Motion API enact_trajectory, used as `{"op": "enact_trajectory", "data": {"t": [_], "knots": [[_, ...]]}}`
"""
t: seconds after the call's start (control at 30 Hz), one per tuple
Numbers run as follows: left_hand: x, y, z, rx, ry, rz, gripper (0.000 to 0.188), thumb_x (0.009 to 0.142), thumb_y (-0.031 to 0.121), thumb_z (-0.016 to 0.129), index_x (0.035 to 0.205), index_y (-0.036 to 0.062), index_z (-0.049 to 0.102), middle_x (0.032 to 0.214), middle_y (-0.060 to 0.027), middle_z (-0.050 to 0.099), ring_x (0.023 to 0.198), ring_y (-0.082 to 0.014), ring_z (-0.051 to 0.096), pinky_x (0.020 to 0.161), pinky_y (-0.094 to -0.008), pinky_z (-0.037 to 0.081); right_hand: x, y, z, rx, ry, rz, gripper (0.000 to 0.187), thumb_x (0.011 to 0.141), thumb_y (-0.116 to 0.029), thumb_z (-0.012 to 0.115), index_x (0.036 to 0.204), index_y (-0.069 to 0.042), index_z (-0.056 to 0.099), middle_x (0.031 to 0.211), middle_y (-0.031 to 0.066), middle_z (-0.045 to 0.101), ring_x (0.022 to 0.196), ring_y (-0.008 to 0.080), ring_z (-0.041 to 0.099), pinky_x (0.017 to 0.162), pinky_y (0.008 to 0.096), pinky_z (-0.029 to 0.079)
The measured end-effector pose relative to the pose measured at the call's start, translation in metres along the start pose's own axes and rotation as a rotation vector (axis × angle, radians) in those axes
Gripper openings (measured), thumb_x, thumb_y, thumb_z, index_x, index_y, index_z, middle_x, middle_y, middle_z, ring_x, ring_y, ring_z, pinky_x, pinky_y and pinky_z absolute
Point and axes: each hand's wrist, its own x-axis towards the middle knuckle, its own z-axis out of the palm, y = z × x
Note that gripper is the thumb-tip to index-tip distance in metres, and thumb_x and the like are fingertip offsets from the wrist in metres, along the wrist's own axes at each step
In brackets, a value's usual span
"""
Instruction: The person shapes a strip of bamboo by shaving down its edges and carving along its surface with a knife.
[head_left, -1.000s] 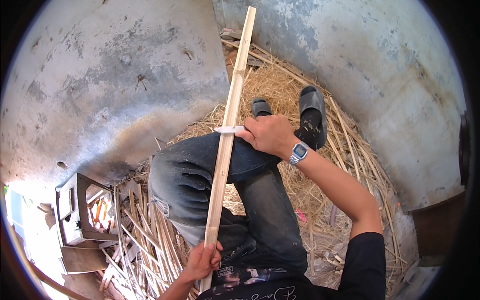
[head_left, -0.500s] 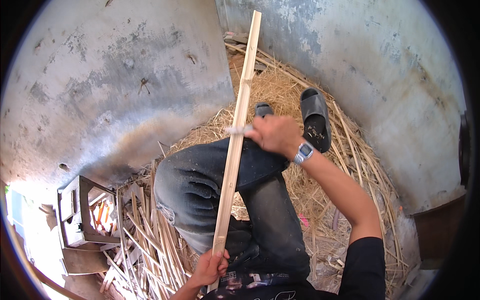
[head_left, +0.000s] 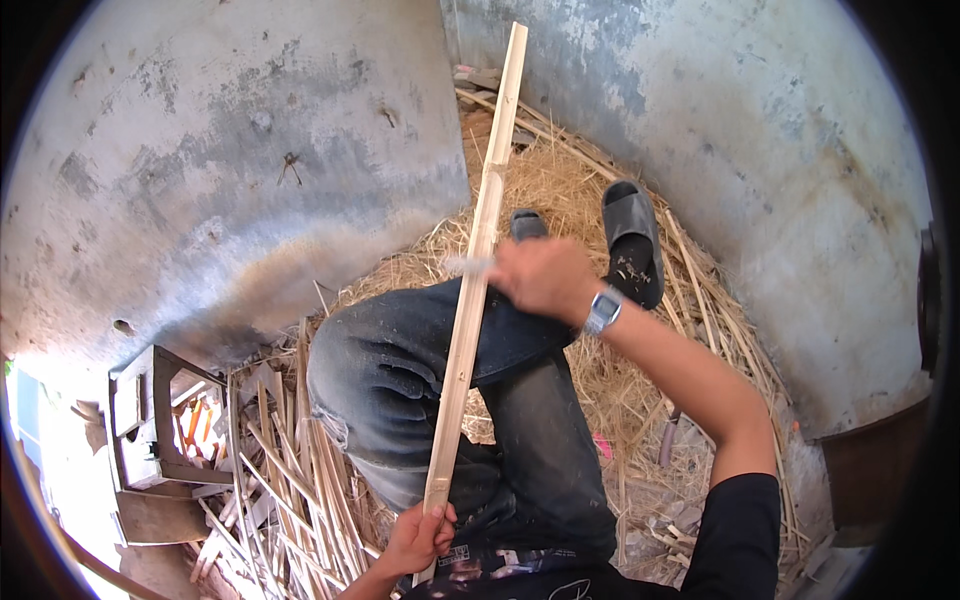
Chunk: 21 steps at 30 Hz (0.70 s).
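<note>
A long split bamboo strip [head_left: 455, 400] slants away from my waist across my raised left thigh, its hollow side up with node ridges showing. Closed around its near end is my left hand [head_left: 418, 537]. My right hand [head_left: 545, 278] is wrapped around a knife, its handle hidden in the fist. The pale blade [head_left: 464, 265], smeared by motion, lies crosswise over the strip near its middle. Whether the edge touches the bamboo, I cannot tell.
Straw-like shavings [head_left: 560, 180] cover the ground around my sandals [head_left: 632, 225]. Several thin bamboo strips [head_left: 290, 480] are heaped at the left beside a wooden frame-like stool [head_left: 170, 430]. Worn grey walls [head_left: 720, 130] stand ahead and to the right.
My right hand and the blade have shifted slightly left along with a small turn of the strip. The left hand keeps its grip at the near end.
</note>
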Motion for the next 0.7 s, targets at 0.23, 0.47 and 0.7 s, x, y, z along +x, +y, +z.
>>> {"op": "enact_trajectory", "data": {"t": [0.23, 0.47, 0.7], "knots": [[-0.006, 0.0, -0.002, -0.052, -0.035, -0.019, 0.033, 0.114, 0.029, 0.038, 0.107, 0.0002, 0.052, 0.066, 0.0003, 0.043, 0.055, -0.0076, 0.04, 0.051, -0.0242, 0.038, 0.0, -0.007, 0.008, 0.062, 0.049, -0.007, 0.034, 0.105, -0.035, 0.05, 0.083, -0.009, 0.057, 0.062, 0.016, 0.061, 0.052, 0.0385, 0.059, 0.048, 0.0493, 0.046], [-0.022, -0.031, -0.019, -0.027, -0.078, -0.047, 0.032, 0.114, 0.028, 0.039, 0.108, -0.0004, 0.053, 0.067, 0.0002, 0.044, 0.055, -0.0076, 0.04, 0.052, -0.0238, 0.039, 0.038, 0.177, -0.001, -0.021, 0.573, 0.69, 0.067, 0.109, -0.051, 0.035, 0.08, 0.001, 0.066, 0.074, 0.0248, 0.066, 0.067, 0.0469, 0.062, 0.066, 0.0589, 0.046], [-0.021, -0.026, -0.012, -0.079, -0.062, -0.054, 0.032, 0.114, 0.024, 0.037, 0.109, -0.0024, 0.054, 0.067, -0.0005, 0.045, 0.057, -0.0078, 0.041, 0.054, -0.0235, 0.04, 0.028, 0.121, -0.004, 0.348, 0.475, 0.685, 0.068, 0.109, -0.056, 0.036, 0.074, -0.001, 0.058, 0.059, 0.0085, 0.051, 0.056, 0.0231, 0.047, 0.057, 0.0397, 0.039]]}}
